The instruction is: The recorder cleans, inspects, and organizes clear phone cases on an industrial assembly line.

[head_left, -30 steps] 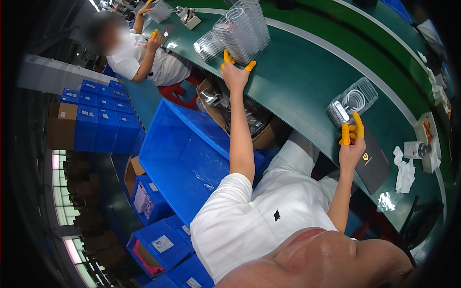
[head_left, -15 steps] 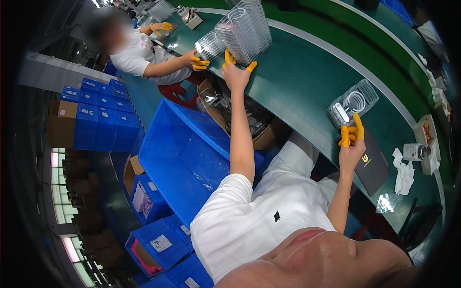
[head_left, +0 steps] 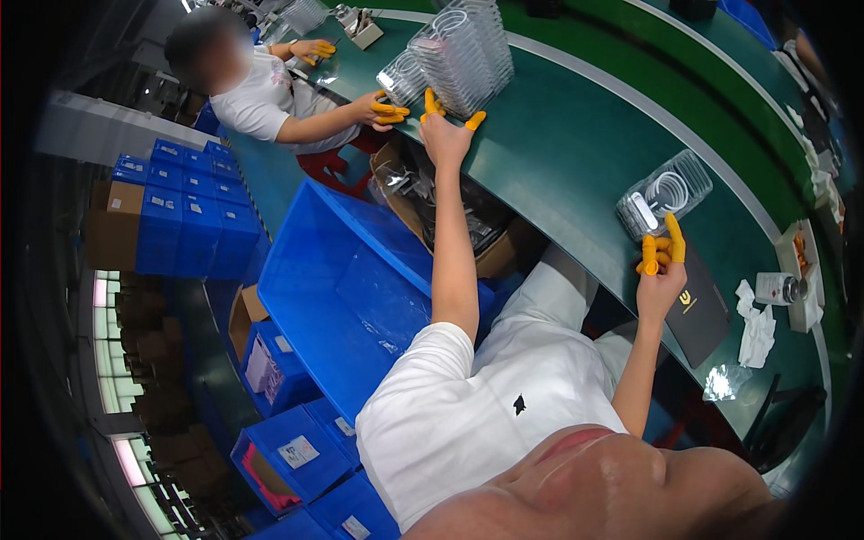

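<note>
On the green belt (head_left: 576,135), far out at arm's reach, the left hand (head_left: 445,130) rests against the foot of a leaning stack of clear plastic trays (head_left: 463,54). Its yellow-capped fingers (head_left: 430,101) are spread, touching the stack's lower edge; this looks like steadying, since the stack tilts. No pinch is visible.

The right hand (head_left: 661,265) sits at the near edge of the belt, beside a single clear tray (head_left: 664,193) holding a coiled white cable (head_left: 668,189). One capped finger points up to the tray's near rim, the others are curled together; whether they pinch the rim, I cannot tell. This tray lies apart from the stack, likely so it can be handled alone.

A co-worker in a white shirt (head_left: 256,90) sits further along the belt on the left; that person's hand (head_left: 382,110) touches another clear tray (head_left: 403,79) just beside the stack.

Surface: a curved, dark green conveyor with a pale stripe along its far side. On it to the right lie a black folder (head_left: 697,315), crumpled white tissue (head_left: 756,328) and a small cardboard box (head_left: 796,274).

Room: a large blue bin (head_left: 342,279) lined with clear film stands under the belt to the person's left. Stacked blue boxes (head_left: 184,211) and a brown carton (head_left: 112,229) are further off.
</note>
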`<state>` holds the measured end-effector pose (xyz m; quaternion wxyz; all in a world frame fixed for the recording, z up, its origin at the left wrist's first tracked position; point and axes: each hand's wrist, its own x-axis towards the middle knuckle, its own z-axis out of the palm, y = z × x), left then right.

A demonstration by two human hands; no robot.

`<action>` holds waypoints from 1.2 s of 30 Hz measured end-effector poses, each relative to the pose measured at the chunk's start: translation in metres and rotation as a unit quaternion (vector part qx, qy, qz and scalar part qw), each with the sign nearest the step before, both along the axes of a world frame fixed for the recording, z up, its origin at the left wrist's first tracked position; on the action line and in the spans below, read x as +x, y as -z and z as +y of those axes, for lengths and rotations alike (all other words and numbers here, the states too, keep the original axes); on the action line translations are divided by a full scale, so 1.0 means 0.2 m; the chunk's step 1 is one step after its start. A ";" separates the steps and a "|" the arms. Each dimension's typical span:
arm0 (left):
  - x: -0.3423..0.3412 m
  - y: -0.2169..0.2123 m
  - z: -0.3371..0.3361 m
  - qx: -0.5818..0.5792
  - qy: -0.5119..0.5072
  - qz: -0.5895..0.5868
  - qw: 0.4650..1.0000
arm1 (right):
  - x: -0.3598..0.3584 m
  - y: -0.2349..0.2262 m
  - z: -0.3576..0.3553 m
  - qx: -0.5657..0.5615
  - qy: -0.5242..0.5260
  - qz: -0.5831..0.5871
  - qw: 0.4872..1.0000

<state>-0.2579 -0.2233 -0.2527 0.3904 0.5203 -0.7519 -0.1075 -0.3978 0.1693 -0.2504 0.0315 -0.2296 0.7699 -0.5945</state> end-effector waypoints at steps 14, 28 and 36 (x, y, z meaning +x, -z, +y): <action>0.01 0.01 0.00 0.005 -0.006 -0.016 1.000 | 0.00 0.00 0.00 -0.010 -0.006 -0.003 1.000; 0.00 0.01 0.00 0.007 -0.006 -0.012 1.000 | 0.00 0.01 0.00 -0.003 0.000 -0.001 1.000; 0.02 0.04 -0.03 -0.007 -0.008 -0.034 0.999 | 0.01 -0.02 -0.01 -0.008 -0.004 -0.015 1.000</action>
